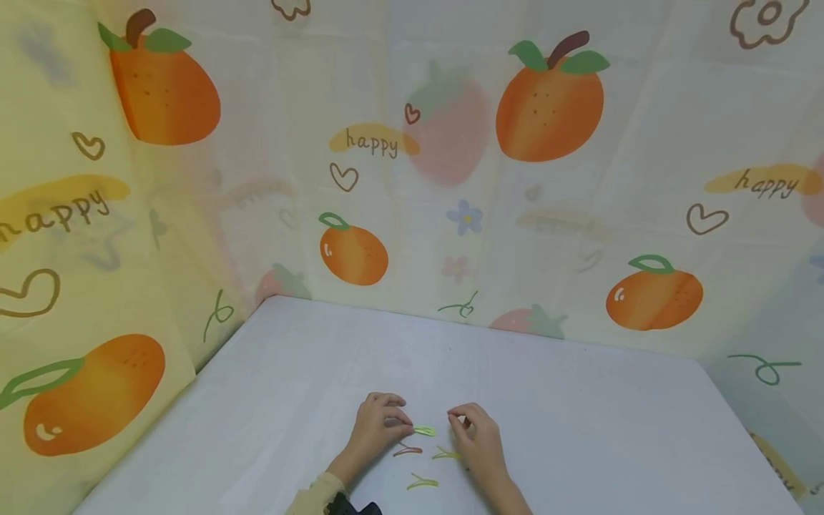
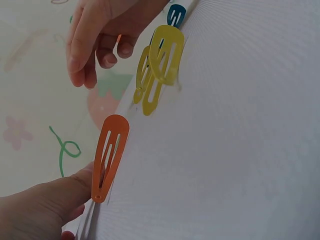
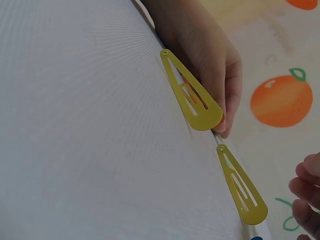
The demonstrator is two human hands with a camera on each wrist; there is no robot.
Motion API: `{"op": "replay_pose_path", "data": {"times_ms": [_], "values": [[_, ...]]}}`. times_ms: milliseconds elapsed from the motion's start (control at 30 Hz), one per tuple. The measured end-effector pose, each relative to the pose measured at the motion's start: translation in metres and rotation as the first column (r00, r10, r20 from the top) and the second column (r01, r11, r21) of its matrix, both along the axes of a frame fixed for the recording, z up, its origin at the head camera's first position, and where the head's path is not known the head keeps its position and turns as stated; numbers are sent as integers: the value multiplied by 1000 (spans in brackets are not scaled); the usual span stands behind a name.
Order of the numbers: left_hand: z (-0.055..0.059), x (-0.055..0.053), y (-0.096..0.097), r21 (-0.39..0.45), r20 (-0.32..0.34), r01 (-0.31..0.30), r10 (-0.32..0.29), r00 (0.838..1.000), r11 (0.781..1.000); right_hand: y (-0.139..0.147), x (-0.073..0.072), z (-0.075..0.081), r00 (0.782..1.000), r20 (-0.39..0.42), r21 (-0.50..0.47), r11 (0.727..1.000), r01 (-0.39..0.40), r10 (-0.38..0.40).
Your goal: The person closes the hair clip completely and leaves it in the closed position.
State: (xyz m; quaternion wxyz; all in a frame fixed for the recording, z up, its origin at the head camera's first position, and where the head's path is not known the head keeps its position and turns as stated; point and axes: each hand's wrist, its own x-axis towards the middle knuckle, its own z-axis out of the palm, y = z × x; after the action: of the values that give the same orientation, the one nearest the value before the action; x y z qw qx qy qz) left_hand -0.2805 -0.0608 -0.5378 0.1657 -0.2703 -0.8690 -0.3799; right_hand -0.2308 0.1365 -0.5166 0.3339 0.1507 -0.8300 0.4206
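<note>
In the head view my left hand (image 1: pixel 381 423) pinches one end of a light green snap hair clip (image 1: pixel 425 430) between thumb and index finger, close over the table. An orange-red snap hair clip (image 1: pixel 408 450) lies just below that hand; the left wrist view shows this orange clip (image 2: pixel 111 157) large, overlapping the thumb. My right hand (image 1: pixel 481 440) hovers to the right, fingers loosely bent and holding nothing. Beside it lies a yellow hair clip (image 1: pixel 445 453), with another yellow-green clip (image 1: pixel 422 483) nearer me. A dark blue clip (image 2: pixel 175 16) shows near the right hand, mostly hidden in the head view.
The white tabletop (image 1: pixel 290 379) stretches out around both hands. Behind it and at its left hangs a curtain (image 1: pixel 399 307) printed with oranges, hearts and the word happy. A black strap (image 1: pixel 347 506) sits on the left wrist.
</note>
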Motion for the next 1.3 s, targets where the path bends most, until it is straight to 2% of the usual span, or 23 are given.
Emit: {"op": "replay_pose_path", "data": {"times_ms": [267,467,633,1000,1167,1300], "values": [[-2,0,5,6,-68,6,-6,998,1000,5,3,4,999,36,34,999,-10,9],[-1,1,7,3,-23,14,-14,1000,1000,17,12,3,999,35,99,995,-23,20],[-3,0,5,-11,-17,1,-1,1000,1000,26,19,3,1000,22,161,987,10,-14],[-3,1,-3,-8,-10,-7,7,1000,1000,24,21,-8,1000,16,172,985,-21,18],[-1,1,-4,-13,-13,-8,8,1000,1000,22,23,-10,999,36,195,981,-11,4],[-1,1,-4,-7,-24,1,-2,1000,1000,21,25,-10,996,85,224,974,-15,-4]]}}
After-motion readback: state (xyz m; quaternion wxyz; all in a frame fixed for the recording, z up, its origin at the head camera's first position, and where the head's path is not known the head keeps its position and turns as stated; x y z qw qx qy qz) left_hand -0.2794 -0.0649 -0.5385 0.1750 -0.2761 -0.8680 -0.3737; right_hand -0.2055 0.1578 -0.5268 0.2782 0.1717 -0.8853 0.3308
